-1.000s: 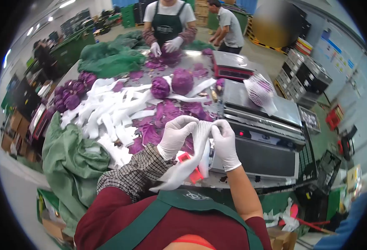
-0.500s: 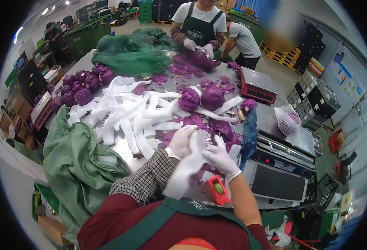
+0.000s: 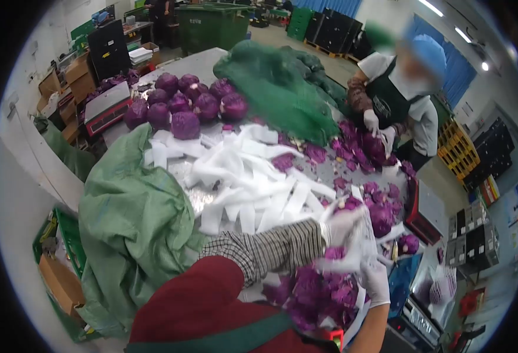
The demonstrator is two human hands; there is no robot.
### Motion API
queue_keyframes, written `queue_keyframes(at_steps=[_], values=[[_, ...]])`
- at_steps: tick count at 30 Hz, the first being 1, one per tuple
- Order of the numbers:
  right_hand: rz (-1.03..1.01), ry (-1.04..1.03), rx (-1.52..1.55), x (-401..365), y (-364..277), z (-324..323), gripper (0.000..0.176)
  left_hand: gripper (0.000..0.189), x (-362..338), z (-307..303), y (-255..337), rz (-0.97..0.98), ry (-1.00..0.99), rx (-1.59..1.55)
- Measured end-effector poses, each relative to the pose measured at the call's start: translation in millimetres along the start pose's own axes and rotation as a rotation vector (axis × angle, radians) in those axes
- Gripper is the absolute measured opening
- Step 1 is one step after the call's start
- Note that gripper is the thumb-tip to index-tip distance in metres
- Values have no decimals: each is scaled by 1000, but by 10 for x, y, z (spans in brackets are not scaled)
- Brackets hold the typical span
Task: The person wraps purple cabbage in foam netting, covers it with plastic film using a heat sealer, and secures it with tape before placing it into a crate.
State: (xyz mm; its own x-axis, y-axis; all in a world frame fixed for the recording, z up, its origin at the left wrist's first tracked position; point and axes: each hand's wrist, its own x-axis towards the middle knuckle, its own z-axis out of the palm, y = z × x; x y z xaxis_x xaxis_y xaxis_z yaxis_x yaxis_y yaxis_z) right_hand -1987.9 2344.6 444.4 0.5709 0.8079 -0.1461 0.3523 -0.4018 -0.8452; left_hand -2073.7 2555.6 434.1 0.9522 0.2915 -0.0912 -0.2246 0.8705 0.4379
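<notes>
Both my hands wear white gloves and are over the right part of the table. A white foam net (image 3: 362, 242) is between them, smeared by motion. My left hand (image 3: 340, 228), below a checked sleeve, is closed at the net's left side, its fingers blurred. On the lower right, my right hand (image 3: 375, 281) is closed round the net's lower part. Loose purple cabbage leaves (image 3: 312, 294) lie beneath my hands. A purple cabbage (image 3: 381, 219) sits just beyond them. White foam strips (image 3: 259, 191) are heaped to the left of my hands.
Several purple cabbages (image 3: 185, 125) are grouped at the far left, near a red scale (image 3: 107, 109). A green sack (image 3: 135, 217) drapes over the near left edge. Across the table, a co-worker (image 3: 388, 97) handles a cabbage beside green netting (image 3: 285, 88). Another scale (image 3: 425, 212) stands right.
My view has swung left, so the table's left side shows more. The foam net has gone from hanging towards my body to being upright between my hands.
</notes>
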Motion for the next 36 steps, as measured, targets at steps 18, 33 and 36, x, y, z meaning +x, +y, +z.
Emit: queue_keyframes(at_steps=[18, 33, 36], values=[[504, 633, 878, 1783, 1192, 176, 28, 55, 1854, -1257, 633, -321, 142, 833], [-174, 353, 828, 1047, 232, 354, 40, 34, 688, -56, 685, 124, -125, 1845], [-211, 83, 1033, 182, -601, 28, 39, 31, 170, 379, 949, 366, -233, 1251]])
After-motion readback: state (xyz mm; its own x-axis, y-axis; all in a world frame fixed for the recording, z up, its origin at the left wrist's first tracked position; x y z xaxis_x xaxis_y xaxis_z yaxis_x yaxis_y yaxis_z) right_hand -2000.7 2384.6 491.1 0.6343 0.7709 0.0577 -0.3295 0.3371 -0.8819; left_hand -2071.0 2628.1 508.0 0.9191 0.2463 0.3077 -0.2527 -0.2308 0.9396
